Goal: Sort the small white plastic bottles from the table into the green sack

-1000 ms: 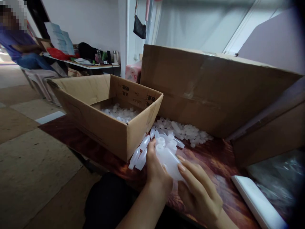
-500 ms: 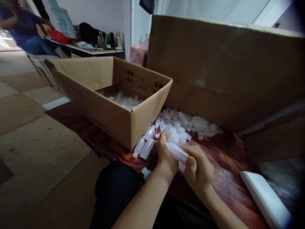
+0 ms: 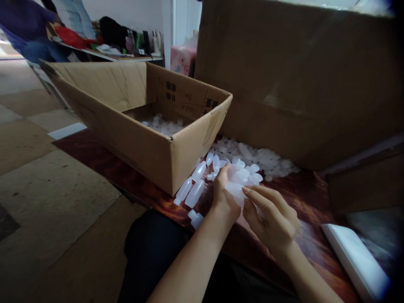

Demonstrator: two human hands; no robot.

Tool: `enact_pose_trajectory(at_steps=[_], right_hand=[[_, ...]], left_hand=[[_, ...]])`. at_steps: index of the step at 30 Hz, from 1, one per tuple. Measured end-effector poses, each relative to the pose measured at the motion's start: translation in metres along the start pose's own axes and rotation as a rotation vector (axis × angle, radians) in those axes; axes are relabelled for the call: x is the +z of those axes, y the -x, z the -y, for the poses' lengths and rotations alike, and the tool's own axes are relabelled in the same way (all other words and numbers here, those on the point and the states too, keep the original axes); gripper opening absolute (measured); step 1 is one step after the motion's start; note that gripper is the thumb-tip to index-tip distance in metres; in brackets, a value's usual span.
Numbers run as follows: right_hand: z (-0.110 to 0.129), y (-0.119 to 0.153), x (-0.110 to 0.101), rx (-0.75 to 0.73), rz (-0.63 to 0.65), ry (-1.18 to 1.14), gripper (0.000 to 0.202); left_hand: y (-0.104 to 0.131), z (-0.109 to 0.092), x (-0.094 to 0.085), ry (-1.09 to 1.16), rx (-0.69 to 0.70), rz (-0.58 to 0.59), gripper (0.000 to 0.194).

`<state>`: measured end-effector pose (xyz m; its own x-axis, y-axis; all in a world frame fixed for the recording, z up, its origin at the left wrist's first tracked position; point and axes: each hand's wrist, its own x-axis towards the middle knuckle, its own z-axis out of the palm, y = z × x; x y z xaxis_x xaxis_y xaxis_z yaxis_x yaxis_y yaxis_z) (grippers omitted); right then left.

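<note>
My left hand (image 3: 225, 195) is closed around a bunch of small, translucent white plastic bottles (image 3: 241, 174). One more bottle (image 3: 235, 191) lies across the top of that bunch, against the palm. Close to its right end is my right hand (image 3: 273, 214), with thumb and forefinger apart; the fingertips are at the bottle's end, and whether they touch it is unclear. Several loose bottles (image 3: 195, 193) lie on the dark red wooden table (image 3: 158, 198) left of my hands. Near the table's front edge lies a single bottle (image 3: 195, 219), partly hidden by my left forearm.
An open cardboard box (image 3: 142, 151) with small white pieces inside stands at left. Behind my hands, a heap of white pieces (image 3: 268, 162) lies against a large cardboard box (image 3: 284, 84). A white object (image 3: 353, 256) sits at right. A person (image 3: 28, 29) sits far left.
My right hand has loosened its grip on the bottle and moved slightly right. That bottle now rests over the bunch in my left hand. The view has tipped down a little.
</note>
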<state>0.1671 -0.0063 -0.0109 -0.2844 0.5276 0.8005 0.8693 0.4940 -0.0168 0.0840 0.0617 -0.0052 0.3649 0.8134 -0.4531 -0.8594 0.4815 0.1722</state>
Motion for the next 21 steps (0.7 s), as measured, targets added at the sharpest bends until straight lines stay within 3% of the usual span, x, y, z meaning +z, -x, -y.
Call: enact_pose_trajectory(at_steps=[3, 8, 15, 21], right_hand=[[0.001, -0.001, 0.000, 0.009, -0.031, 0.020, 0.025], [-0.002, -0.003, 0.004, 0.025, -0.088, 0.045, 0.022], [-0.003, -0.014, 0.005, 0.020, -0.079, 0.061, 0.022], [-0.003, -0.024, 0.006, -0.002, -0.093, 0.199, 0.018]], left_hand=[[0.003, -0.001, 0.001, 0.029, -0.048, 0.085, 0.027], [0.004, -0.001, 0.001, 0.040, -0.027, 0.114, 0.025], [0.003, 0.006, -0.004, -0.265, 0.328, 0.155, 0.019], [0.011, 0.002, -0.005, -0.422, 0.419, 0.194, 0.013]])
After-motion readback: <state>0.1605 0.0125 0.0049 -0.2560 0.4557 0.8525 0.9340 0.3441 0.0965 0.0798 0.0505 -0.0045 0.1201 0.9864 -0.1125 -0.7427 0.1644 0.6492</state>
